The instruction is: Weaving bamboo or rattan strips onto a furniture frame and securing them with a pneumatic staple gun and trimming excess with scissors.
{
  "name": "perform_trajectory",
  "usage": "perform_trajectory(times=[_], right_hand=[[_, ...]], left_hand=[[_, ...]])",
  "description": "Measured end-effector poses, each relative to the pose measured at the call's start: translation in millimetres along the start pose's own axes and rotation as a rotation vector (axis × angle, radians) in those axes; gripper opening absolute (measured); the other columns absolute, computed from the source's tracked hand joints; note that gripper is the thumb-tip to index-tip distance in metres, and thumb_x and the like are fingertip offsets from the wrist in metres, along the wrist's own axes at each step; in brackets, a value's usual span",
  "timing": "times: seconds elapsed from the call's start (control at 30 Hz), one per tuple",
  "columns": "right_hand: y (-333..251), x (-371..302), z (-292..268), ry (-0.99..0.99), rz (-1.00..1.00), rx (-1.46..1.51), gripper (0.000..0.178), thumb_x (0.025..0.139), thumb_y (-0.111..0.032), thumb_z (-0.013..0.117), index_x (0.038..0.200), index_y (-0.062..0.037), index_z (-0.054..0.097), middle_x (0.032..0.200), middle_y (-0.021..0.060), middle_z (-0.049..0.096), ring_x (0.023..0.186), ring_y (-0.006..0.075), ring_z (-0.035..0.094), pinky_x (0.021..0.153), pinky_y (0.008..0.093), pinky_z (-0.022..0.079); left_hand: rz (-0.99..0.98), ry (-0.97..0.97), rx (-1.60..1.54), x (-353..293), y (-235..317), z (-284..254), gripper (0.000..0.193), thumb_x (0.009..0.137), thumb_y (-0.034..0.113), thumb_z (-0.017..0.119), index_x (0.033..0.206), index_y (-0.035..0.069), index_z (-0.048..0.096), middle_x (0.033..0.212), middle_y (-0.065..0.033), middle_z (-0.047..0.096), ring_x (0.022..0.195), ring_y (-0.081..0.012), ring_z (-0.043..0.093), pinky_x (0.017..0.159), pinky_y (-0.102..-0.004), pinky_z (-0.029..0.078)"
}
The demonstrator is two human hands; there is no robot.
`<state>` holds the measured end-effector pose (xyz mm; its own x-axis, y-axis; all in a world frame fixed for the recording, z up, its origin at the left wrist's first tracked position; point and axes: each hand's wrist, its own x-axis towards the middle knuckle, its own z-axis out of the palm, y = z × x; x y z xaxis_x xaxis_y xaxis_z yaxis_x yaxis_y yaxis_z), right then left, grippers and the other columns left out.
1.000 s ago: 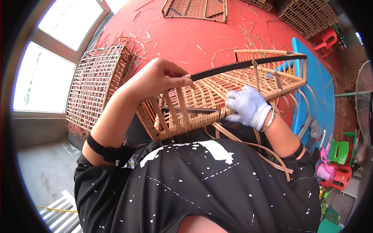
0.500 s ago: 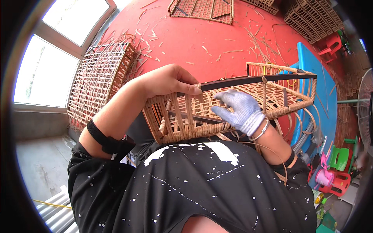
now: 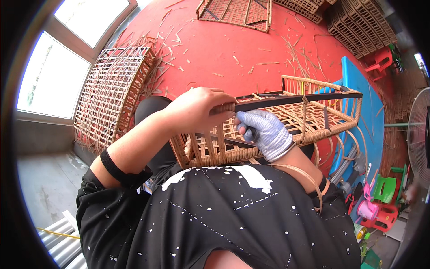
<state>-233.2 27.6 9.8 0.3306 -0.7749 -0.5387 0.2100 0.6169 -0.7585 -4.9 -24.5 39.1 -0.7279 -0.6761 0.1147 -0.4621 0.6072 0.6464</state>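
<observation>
A rectangular wicker basket [image 3: 329, 131] lies tilted across my lap, woven from tan cane over a dark flat frame. Its upper dark rim bar [image 3: 291, 100] is partly wound with cane at the left end. My bare left hand [image 3: 199, 106] is closed around that wound end, thumb below and fingers over the top. Just right of it, my right hand [image 3: 265, 132] in a pale blue-grey glove has curled fingers pressed close under the rim. What those fingers pinch is hidden. A loose cane strand [image 3: 298, 169] loops over my right forearm.
Another woven panel [image 3: 114, 85] leans by the window at left. A cane frame [image 3: 235, 13] and cut scraps lie on the red floor [image 3: 210, 54]. Stacked baskets [image 3: 358, 27] stand far right, near a blue board [image 3: 378, 121], a fan [image 3: 419, 130] and small plastic stools [image 3: 385, 188].
My right hand has gone from spread fingers over the basket to curled fingers beside my left hand. The left hand has shifted slightly and wraps further over the rim.
</observation>
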Motion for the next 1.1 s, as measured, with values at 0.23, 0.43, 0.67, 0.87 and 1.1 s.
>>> perform_trajectory(times=[0.23,0.43,0.67,0.87,1.1], right_hand=[[-6,0,5,0.016,0.119,0.194,0.025,0.097,-0.027,0.07,0.098,-0.0024,0.072,0.071,0.0005,0.066,0.057,0.0072,0.058,0.051,0.0196,0.045],[-22,-11,6,-0.013,-0.018,-0.31,0.026,0.099,-0.029,0.068,0.099,-0.0034,0.073,0.073,-0.0002,0.068,0.062,0.0059,0.062,0.054,0.0218,0.046],[-32,-10,0,0.145,-1.104,-1.256,0.014,0.081,-0.012,0.08,0.092,-0.0081,0.071,0.084,0.0095,0.069,0.071,0.0279,0.068,0.064,0.0365,0.054],[-46,1,4,0.096,-1.153,-1.336,0.015,0.074,-0.003,0.081,0.087,-0.0045,0.072,0.08,0.0106,0.069,0.071,0.0266,0.068,0.063,0.0359,0.054],[-57,1,15,0.13,-0.847,-1.327,0.01,0.078,-0.004,0.079,0.086,-0.0028,0.071,0.078,0.0078,0.065,0.064,0.0183,0.065,0.06,0.0303,0.052]], left_hand=[[0.038,0.15,0.446,-1,16,17,0.032,0.089,0.034,0.071,0.102,0.005,0.066,0.084,-0.008,0.067,0.081,-0.0288,0.07,0.079,-0.0401,0.054],[-0.006,0.23,0.433,-3,18,26,0.028,0.088,0.033,0.071,0.094,0.007,0.064,0.08,-0.0054,0.066,0.079,-0.0261,0.07,0.077,-0.0398,0.053],[-0.007,0.233,0.423,-4,15,27,0.028,0.089,0.034,0.071,0.093,0.007,0.064,0.082,-0.0052,0.067,0.078,-0.0252,0.07,0.074,-0.0385,0.052],[0.0,0.249,0.426,-5,11,28,0.027,0.09,0.033,0.07,0.09,0.007,0.063,0.08,-0.0055,0.068,0.076,-0.0259,0.07,0.073,-0.0385,0.053],[-0.017,0.253,0.366,-3,13,26,0.026,0.091,0.033,0.069,0.09,0.007,0.063,0.079,-0.0072,0.069,0.075,-0.0281,0.069,0.077,-0.0407,0.053]])
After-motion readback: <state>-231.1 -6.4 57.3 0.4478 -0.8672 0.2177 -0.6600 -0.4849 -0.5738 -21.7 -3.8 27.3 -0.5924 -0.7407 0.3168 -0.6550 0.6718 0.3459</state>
